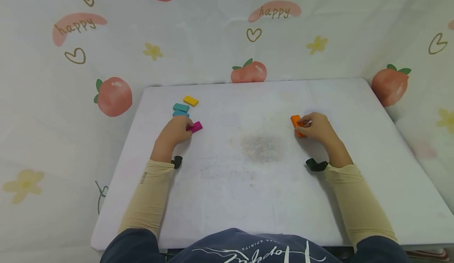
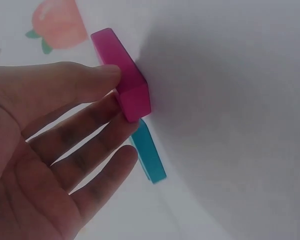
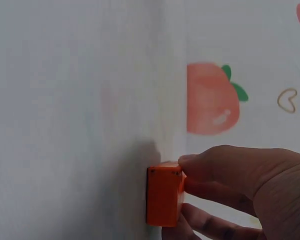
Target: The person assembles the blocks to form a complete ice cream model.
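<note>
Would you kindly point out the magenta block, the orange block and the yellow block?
Magenta block (image 2: 130, 76): left wrist view, long face.
Orange block (image 3: 162, 197): right wrist view, near face.
Yellow block (image 1: 190, 100): head view, top face.

A smudged white counter (image 1: 227, 200) stands before me, hemmed in at the back and both sides by creased cloth (image 1: 209, 38) printed with peaches (image 1: 114, 96), yellow flowers (image 1: 317, 45), hearts (image 1: 438, 43) and the word "happy," a curtained-off work corner; whether in a home or a workshop, I cannot tell.
</note>
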{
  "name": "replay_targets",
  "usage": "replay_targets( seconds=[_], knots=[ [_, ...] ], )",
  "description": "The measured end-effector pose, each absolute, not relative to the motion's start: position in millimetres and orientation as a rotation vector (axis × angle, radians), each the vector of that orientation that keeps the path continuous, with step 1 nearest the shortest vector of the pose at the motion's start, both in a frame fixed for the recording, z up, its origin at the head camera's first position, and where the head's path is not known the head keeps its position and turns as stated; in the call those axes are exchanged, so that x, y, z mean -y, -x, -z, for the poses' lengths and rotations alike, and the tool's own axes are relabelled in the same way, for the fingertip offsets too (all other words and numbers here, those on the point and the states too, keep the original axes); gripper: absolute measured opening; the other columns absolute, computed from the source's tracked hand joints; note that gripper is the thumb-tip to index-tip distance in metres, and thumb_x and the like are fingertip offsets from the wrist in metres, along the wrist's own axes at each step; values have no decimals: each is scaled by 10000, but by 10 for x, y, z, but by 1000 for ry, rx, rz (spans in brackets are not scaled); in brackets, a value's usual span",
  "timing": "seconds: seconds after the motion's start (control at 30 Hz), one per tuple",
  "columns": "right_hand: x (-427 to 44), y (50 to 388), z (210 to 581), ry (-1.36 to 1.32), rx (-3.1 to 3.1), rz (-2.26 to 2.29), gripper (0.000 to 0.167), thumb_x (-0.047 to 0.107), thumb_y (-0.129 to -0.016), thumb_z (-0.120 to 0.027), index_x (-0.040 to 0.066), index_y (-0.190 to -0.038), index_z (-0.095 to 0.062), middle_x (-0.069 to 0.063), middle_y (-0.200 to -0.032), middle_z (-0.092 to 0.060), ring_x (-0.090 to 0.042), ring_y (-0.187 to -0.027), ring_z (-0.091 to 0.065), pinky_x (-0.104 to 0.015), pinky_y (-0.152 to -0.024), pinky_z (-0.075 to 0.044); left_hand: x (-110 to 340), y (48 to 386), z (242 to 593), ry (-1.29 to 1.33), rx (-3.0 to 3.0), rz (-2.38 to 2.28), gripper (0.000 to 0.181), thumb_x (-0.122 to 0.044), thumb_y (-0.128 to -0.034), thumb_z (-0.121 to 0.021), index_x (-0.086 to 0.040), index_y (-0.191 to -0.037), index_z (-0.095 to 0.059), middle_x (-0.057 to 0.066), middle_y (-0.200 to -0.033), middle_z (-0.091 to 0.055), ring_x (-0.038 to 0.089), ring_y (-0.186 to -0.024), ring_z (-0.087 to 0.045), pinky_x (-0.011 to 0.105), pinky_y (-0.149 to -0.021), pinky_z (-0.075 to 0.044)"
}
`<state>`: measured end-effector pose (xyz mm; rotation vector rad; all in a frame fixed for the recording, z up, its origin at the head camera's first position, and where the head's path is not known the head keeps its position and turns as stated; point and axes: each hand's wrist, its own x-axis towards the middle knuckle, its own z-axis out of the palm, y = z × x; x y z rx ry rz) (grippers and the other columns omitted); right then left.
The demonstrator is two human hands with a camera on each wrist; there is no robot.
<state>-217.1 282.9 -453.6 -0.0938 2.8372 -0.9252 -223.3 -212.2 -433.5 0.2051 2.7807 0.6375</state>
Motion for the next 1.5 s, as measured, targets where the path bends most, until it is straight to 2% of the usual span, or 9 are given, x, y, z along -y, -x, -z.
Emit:
replay_targets(
  seconds=[0.17, 0.37, 0.7, 0.87, 1.07, 1.5],
  knots=[
    [-2654, 2097, 4567, 182, -2840, 967, 355, 203, -922, -794, -61, -1158, -772, -273, -1147, -699, -404, -1020, -684, -291, -743, -527, 2027, 2235, 4322, -263, -2798, -640, 311, -40, -986, -655, 40, -1279, -718, 223, -1246, -700, 352, -1116, -619, 533, -1074, -555],
    [-2477, 1994, 4591, 221, -2812, 993, 359, 219, -930, -799, -48, -1169, -771, -257, -1178, -685, -399, -1021, -687, -334, -749, -578, 1889, 2240, 4348, -308, -2806, -606, 311, -43, -994, -644, 37, -1287, -713, 213, -1265, -703, 344, -1138, -619, 519, -1094, -545],
    [-2151, 1828, 4562, 350, -2759, 960, 330, 219, -924, -827, -37, -1127, -778, -227, -1137, -667, -374, -986, -720, -433, -788, -632, 1573, 2216, 4345, -409, -2817, -530, 299, -64, -998, -673, 29, -1279, -721, 191, -1275, -715, 328, -1149, -631, 490, -1117, -534],
    [-1975, 1718, 4571, 419, -2771, 928, 310, 217, -911, -839, -25, -1098, -792, -197, -1091, -668, -319, -927, -707, -425, -779, -620, 1420, 2232, 4364, -487, -2811, -526, 279, -52, -988, -678, 30, -1247, -741, 177, -1235, -733, 307, -1101, -643, 461, -1089, -551],
    [-1790, 1568, 4561, 470, -2784, 921, 290, 233, -896, -853, 2, -1064, -808, -136, -1038, -655, -239, -849, -623, -366, -746, -553, 1255, 2237, 4371, -534, -2787, -521, 277, -78, -984, -698, 6, -1241, -756, 155, -1224, -737, 293, -1097, -637, 439, -1092, -551],
    [-1592, 1411, 4600, 517, -2848, 898, 266, 234, -897, -863, -9, -970, -783, -121, -1001, -630, -218, -800, -588, -290, -665, -509, 1000, 2174, 4368, -634, -2768, -492, 268, -91, -976, -718, -12, -1225, -773, 126, -1188, -749, 264, -1067, -646, 415, -1060, -566]
  ],
)
